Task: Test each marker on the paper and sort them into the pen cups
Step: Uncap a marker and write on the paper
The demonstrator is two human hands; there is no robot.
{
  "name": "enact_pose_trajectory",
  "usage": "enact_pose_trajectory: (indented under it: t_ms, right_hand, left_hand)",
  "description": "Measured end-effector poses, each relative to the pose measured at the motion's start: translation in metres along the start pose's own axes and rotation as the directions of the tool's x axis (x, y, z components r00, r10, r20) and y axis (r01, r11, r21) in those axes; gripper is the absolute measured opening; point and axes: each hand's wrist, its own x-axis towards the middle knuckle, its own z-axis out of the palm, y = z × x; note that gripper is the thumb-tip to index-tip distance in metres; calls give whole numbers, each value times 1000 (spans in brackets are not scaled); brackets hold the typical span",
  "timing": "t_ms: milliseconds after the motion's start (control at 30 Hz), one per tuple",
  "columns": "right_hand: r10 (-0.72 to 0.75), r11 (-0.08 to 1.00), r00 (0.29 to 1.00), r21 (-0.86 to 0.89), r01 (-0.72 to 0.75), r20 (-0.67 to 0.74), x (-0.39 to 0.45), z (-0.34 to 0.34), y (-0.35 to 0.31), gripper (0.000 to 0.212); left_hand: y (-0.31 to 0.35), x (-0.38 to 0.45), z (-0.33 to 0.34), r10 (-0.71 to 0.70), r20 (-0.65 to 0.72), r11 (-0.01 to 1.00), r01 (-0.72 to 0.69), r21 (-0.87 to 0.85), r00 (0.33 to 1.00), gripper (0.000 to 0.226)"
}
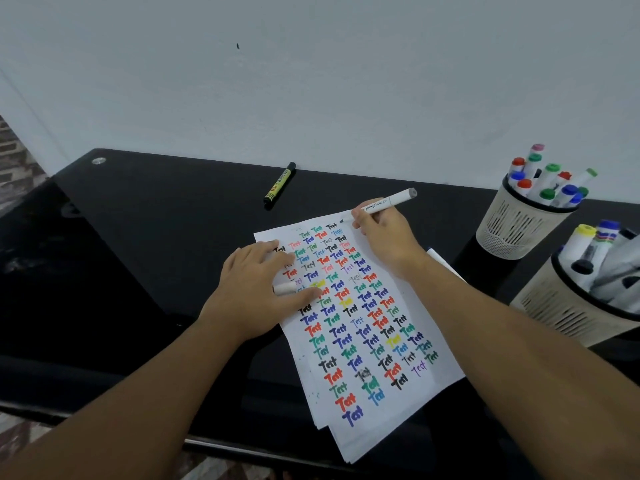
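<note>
A white sheet of paper covered with several coloured "Test" words lies on the black table. My right hand grips a white marker with a grey end, its tip touching the paper's top edge. My left hand presses flat on the paper's left side, with a white marker cap held between its fingers. Two beige pen cups stand at the right: the far cup holds several markers with coloured caps, the near cup holds several more.
A black and yellow marker lies alone at the back of the table near the white wall. More sheets lie under the top paper. The table's front edge runs along the bottom left.
</note>
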Motion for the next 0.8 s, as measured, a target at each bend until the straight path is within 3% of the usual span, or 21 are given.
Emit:
enact_pose_trajectory:
  t_ms: [300, 467, 800]
  right_hand:
    - [32, 999, 999, -19, -32, 24, 2, 1, 1, 19]
    - [19, 998, 999, -55, -21, -40, 2, 2, 2, 24]
    - [46, 999, 999, -10, -46, 4, 2, 0, 2, 22]
  left_hand:
    - [1, 0, 0, -1, 3, 1000, 1, 17, 1000, 99]
    - [2, 0, -1, -7, 6, 1000, 7, 15, 1000, 101]
    - [1, 0, 0, -6, -8, 1000, 6, 7, 1000, 100]
